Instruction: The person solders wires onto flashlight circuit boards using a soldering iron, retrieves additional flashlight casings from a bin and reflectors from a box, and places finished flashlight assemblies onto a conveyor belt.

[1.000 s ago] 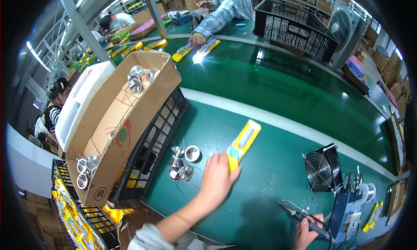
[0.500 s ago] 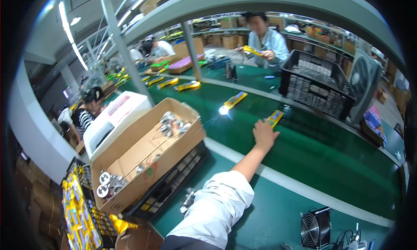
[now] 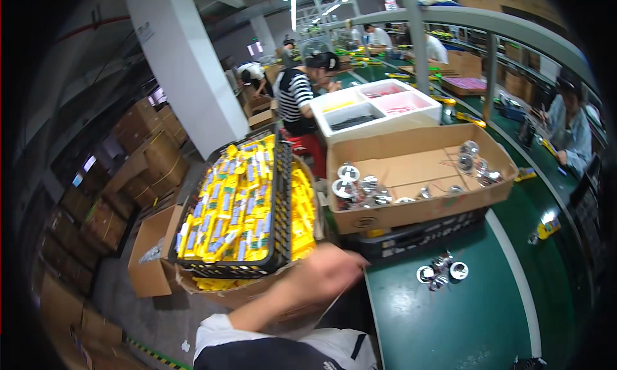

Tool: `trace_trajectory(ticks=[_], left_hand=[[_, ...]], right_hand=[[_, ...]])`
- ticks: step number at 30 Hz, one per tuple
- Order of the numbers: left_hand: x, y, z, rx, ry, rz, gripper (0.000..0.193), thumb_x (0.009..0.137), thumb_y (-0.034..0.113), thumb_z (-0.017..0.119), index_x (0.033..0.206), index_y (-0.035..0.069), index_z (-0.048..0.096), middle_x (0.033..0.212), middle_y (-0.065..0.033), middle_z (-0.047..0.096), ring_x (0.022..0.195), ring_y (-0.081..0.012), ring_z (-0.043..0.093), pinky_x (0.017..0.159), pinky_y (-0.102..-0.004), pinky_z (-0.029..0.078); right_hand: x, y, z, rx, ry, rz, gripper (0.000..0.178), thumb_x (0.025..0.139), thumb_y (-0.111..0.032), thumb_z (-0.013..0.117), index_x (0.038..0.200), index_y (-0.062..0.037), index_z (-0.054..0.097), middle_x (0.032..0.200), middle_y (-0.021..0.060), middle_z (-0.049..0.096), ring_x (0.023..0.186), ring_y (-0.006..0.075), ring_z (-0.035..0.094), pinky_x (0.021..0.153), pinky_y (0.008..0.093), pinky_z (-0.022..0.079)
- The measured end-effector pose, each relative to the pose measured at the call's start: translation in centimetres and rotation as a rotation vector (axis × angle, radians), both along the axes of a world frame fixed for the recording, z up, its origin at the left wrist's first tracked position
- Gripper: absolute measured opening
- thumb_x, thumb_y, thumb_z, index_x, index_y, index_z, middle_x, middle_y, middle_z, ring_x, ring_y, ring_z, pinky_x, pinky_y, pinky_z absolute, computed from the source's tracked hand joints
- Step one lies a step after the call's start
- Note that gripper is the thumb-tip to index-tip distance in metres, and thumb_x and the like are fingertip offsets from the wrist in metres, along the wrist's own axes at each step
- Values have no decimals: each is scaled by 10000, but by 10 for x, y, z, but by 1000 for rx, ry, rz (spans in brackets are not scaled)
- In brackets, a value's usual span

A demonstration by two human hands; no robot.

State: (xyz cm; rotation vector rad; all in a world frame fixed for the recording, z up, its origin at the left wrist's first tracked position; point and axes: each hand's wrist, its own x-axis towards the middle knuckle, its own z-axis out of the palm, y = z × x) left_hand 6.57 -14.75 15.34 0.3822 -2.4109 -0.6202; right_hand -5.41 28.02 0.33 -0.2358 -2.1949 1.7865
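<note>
My left hand (image 3: 329, 271) reaches across in front of my body, its fingers smeared by motion. Whether it holds anything I cannot tell. Just beyond it stands a black plastic crate (image 3: 280, 206) heaped with yellow work-light bodies (image 3: 234, 196) bearing bluish strips. More yellow pieces show in the carton (image 3: 247, 297) beneath that crate. Right of the hand, several silver reflector lamp heads (image 3: 441, 272) with white round faces lie on the green tabletop (image 3: 443, 325). My right hand is out of view; only a white sleeve shows at the lower edge.
A long open carton (image 3: 418, 217) holding reflector heads rests on a black crate (image 3: 418, 238). Behind it sits a white foam box (image 3: 392, 129) with compartments. Along the right runs a green conveyor belt (image 3: 524, 206) carrying a lit lamp (image 3: 548, 227). Co-workers sit farther off; a pillar (image 3: 189, 68) stands left.
The view has swung left. My left hand has come off the yellow lamp on the belt and back close to my body, beside the crate of yellow bodies.
</note>
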Motion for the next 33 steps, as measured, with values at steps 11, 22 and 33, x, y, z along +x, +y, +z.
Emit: trace_trajectory(ticks=[11, 22, 33], left_hand=[[236, -123, -3, 127, -854, 1065, 586, 643, 494, 698, 842, -51, 612, 891, -256, 617, 835, -348, 611, 723, -409, 483], [227, -67, 74, -118, -549, 1069, 397, 572, 179, 716, 896, -38, 643, 871, -214, 622, 832, -319, 606, 752, -371, 473], [198, -52, 85, -1, -329, 1015, 416, 628, 198, 687, 947, -55, 601, 923, -197, 610, 824, -312, 602, 769, -358, 465]], right_hand=[[3, -33, 28, -116, 31, 168, 245, 842, -191, 587, 919, 1, 455, 614, 94, 492, 495, 148, 454, 414, 267, 369], [-2, -49, 35, -176, -5, 56, 261, 831, -186, 602, 947, -15, 442, 616, 95, 496, 479, 143, 451, 391, 255, 357], [4, -38, 31, -290, -11, -118, 286, 820, -181, 617, 975, -31, 430, 618, 96, 501, 464, 138, 447, 367, 243, 344]])
